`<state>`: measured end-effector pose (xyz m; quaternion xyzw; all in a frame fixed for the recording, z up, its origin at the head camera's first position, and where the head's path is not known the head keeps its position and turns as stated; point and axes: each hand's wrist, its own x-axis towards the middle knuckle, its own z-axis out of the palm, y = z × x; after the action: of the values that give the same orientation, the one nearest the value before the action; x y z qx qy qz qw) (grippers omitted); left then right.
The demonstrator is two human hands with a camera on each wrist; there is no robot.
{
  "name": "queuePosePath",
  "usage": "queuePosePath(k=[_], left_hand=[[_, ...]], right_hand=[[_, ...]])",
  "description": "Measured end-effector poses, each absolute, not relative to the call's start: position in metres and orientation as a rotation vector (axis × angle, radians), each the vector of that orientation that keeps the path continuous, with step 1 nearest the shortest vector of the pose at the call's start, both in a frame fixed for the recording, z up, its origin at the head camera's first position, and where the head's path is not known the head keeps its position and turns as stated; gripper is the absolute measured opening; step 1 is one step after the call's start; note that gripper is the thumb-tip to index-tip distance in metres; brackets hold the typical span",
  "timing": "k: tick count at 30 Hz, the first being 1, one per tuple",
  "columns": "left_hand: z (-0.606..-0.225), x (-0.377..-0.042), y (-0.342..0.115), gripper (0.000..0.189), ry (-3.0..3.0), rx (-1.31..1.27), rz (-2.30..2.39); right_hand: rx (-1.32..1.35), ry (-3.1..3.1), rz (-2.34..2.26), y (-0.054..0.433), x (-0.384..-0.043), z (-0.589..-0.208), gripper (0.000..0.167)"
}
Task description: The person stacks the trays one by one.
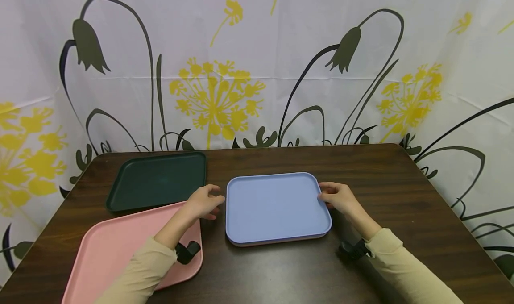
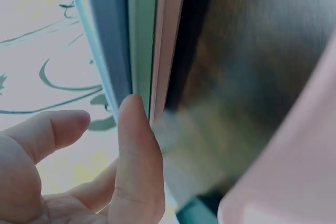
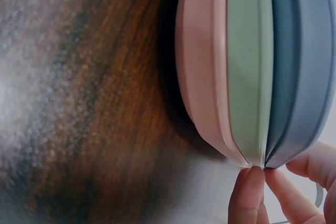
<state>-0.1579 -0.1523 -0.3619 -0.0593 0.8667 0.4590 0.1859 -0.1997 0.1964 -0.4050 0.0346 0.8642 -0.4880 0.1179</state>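
Note:
A blue tray (image 1: pixel 277 208) lies on top of a stack. Under it come a green tray (image 2: pixel 143 35) and a pink tray (image 3: pixel 202 56), whose edges show in the wrist views. My right hand (image 1: pixel 339 197) pinches the blue tray's right edge, thumb at its rim and a fingertip at the gap below it. Another of its fingertips is at the green tray's edge. On the left side my left hand (image 1: pixel 205 202) has one fingertip right at the edges of the blue and green trays. Its thumb (image 2: pixel 71 127) stands apart from the stack.
A larger pink tray (image 1: pixel 120 246) lies at the front left of the wooden table (image 1: pixel 273 277), partly under the left forearm in view. Behind it is a dark green tray (image 1: pixel 160 179). A white curtain (image 1: pixel 257 36) with printed flowers hangs behind the table.

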Motion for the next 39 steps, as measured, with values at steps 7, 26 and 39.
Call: queuePosePath(k=[7, 26, 39], left_hand=[[-0.350, -0.166, -0.181, 0.052, 2.505, -0.178, 1.278], [-0.360, -0.174, -0.277, 0.052, 2.748, -0.550, 1.309], [-0.370, -0.161, -0.328, 0.050, 2.812, -0.808, 1.335]], right_hand=[[0.094, 2.532, -1.438, 0.196, -0.200, -0.406, 0.044], [0.078, 2.503, -1.454, 0.199, -0.200, -0.407, 0.046], [0.071, 2.480, -1.443, 0.200, -0.202, -0.407, 0.046]])
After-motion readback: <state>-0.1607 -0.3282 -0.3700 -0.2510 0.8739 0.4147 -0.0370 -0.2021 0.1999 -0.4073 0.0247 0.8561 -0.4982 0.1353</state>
